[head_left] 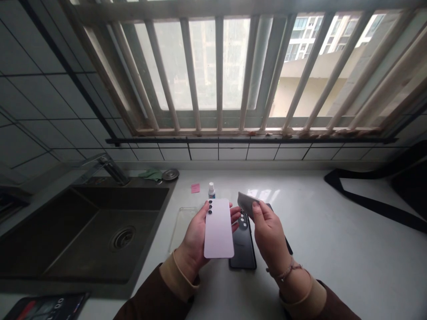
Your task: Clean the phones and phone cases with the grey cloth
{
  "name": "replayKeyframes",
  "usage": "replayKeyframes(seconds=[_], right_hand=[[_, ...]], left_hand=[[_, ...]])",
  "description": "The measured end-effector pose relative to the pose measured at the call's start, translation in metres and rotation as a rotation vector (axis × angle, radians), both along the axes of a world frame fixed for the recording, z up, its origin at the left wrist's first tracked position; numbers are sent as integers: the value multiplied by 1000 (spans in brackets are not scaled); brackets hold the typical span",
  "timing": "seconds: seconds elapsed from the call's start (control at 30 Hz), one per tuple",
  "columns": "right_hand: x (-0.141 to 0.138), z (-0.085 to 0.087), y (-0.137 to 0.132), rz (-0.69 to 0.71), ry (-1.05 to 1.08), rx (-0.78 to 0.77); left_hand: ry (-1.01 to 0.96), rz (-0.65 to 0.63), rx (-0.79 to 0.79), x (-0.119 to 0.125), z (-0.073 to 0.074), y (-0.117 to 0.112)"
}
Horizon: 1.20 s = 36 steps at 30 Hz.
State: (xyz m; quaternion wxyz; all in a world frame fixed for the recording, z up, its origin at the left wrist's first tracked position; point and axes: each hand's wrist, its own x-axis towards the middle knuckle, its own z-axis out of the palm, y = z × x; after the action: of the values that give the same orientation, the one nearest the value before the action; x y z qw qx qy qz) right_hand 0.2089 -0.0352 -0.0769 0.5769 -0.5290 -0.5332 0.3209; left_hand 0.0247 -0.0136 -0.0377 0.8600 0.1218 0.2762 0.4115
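We hold a pink phone (218, 229) in our left hand (193, 242), its long axis pointing away from us. Our right hand (269, 233) pinches a grey cloth (246, 203). A black phone (243, 249) lies on the counter (316, 249) below, between both hands, little nearer the right.

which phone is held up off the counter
The pale pink phone in the left hand; the black phone lies on the counter.

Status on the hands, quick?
Left hand holding pink phone, back up. Right hand pinching grey cloth. Black phone lying beneath both hands.
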Motion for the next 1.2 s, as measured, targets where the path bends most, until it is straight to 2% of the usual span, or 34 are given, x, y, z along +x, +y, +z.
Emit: replayKeyframes(seconds=[0.17, 0.23, 0.33, 0.5, 0.7, 0.77, 0.87, 1.03, 1.2], right_hand=[[-8, 2, -7, 97, -152, 20], [-9, 2, -8, 120, -212, 61], [-10, 4, -8, 173, -312, 195], [-13, 10, -13, 333, -402, 374], [-9, 22, -24, 441, -370, 559], [-6, 24, -29, 453, -324, 541], [-4, 23, -34, 409, -206, 403], [-9, 21, -26, 340, -31, 204], [-16, 18, -16, 371, 39, 65]], left_hand=[[112, -101, -35, 0, 3, -2], [148, -100, -54, 0, 1, -1], [184, -5, -73, -1, -3, 2], [163, 244, -70, -3, -5, 10], [233, 357, -48, -13, -5, 19], [245, 348, -31, -16, -5, 20], [232, 318, 3, -17, -2, 19], [185, 258, 40, -10, 7, 10], [327, 239, 71, -7, 0, 5]])
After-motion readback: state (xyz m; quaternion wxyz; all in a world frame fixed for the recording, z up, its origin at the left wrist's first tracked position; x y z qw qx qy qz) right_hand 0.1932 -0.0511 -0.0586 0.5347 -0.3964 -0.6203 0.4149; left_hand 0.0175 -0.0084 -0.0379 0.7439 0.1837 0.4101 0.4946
